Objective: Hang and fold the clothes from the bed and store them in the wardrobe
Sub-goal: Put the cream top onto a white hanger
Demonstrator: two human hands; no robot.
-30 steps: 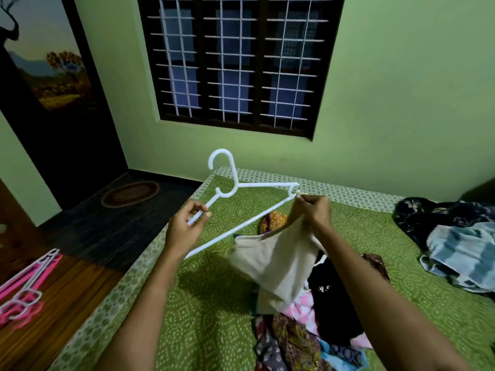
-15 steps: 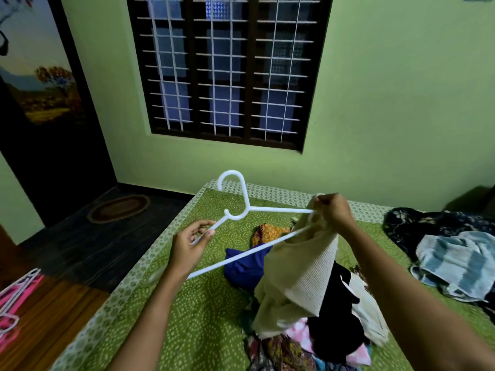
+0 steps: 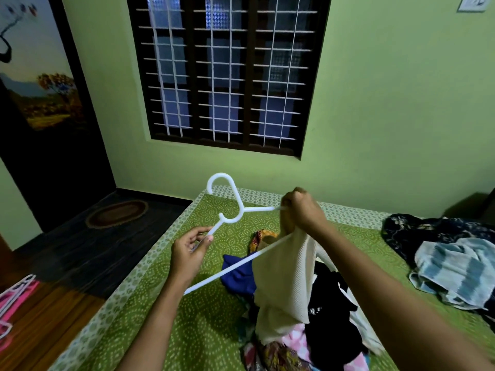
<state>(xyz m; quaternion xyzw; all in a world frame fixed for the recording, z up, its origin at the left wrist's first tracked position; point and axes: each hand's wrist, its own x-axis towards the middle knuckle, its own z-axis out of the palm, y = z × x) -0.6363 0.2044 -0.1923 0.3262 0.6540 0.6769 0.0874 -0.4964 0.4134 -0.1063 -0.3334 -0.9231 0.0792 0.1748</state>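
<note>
A white plastic hanger is held up over the green patterned bed. My left hand pinches the hanger's left arm. My right hand grips the top of a cream ribbed garment at the hanger's right end; the cloth hangs down over the hanger's lower bar. Below it lies a pile of clothes with black, pink and patterned pieces, and a blue garment beside it.
A second heap with a dark floral cloth and a blue-white striped garment lies at the bed's right side. Pink and white hangers rest on a wooden surface at the left. A barred window and a dark doorway with a mat are behind.
The cream garment has been lifted off the pile and drawn further onto the hanger's right end. Both hands and the hanger have risen, and a blue garment has come into sight beneath.
</note>
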